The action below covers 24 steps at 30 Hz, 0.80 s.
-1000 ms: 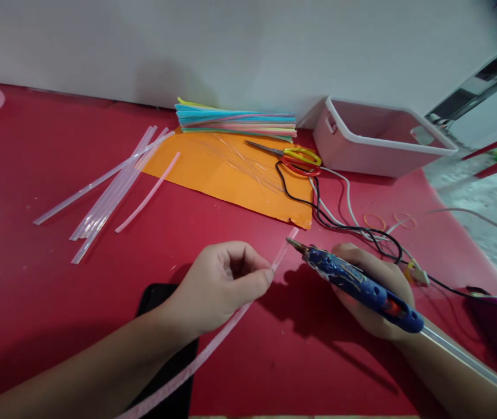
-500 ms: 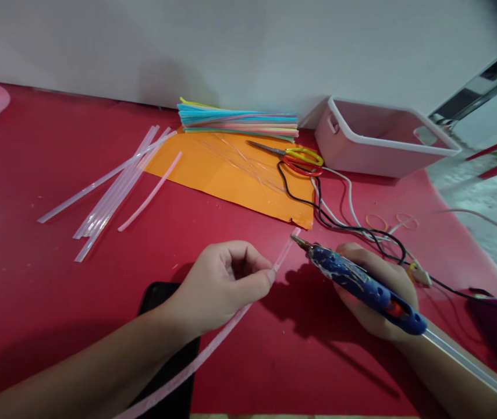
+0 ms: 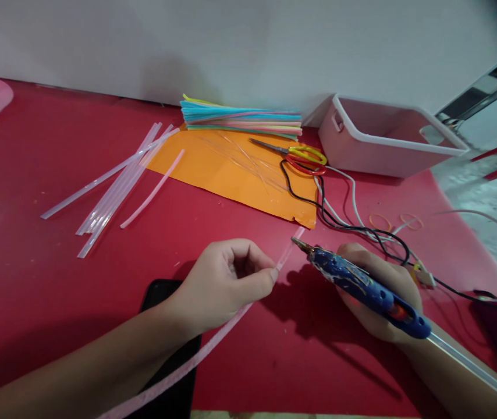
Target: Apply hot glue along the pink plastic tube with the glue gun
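Left hand [image 3: 226, 285] pinches pink strip [image 3: 194, 361], right hand [image 3: 390, 274] wraps glue gun [image 3: 353, 284]; best steer nozzle [image 3: 302, 245] clear of fingertips [image 3: 270, 274].

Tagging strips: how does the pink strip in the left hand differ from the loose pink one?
The held strip looks longer, running out of frame; the loose strip shows end to end. The left hand pinches the held strip; the loose strip lies partly on the orange sheet. Both are pink and narrow.

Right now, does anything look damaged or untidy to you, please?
The blue plastic glue gun in the right hand looks soiled, streaked with pale smears; the flat orange sheet shows a small nick breaking its near edge by the right corner.
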Tool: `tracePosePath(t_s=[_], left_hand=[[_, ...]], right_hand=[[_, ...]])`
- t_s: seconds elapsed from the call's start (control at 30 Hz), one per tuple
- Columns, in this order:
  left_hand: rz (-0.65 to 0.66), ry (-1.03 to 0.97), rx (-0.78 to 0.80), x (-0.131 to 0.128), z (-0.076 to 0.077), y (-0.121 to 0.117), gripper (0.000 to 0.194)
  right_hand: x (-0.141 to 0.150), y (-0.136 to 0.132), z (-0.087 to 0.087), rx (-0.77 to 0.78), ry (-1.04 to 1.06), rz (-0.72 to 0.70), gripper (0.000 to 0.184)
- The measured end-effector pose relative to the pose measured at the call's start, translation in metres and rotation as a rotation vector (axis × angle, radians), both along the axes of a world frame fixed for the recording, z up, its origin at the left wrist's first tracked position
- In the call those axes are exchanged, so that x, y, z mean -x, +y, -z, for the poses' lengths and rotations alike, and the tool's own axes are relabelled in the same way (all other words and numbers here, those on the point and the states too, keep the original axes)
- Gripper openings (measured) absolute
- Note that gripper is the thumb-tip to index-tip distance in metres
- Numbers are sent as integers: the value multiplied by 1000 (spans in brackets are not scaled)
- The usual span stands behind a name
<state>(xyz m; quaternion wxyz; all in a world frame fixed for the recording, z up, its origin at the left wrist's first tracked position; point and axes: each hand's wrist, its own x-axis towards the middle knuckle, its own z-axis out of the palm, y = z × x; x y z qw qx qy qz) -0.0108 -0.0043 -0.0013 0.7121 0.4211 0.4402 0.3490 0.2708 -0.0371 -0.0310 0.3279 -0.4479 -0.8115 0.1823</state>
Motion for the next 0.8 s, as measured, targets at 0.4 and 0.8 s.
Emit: tracePosePath(t_s=[0.4, 0.8], left_hand=[[34, 36, -9, 2, 2, 1, 14], [55, 42, 1, 2, 2, 2, 14]], right_hand=[[-3, 1, 3, -11, 6, -59, 21], [0, 0, -2, 39, -9, -60, 17]])
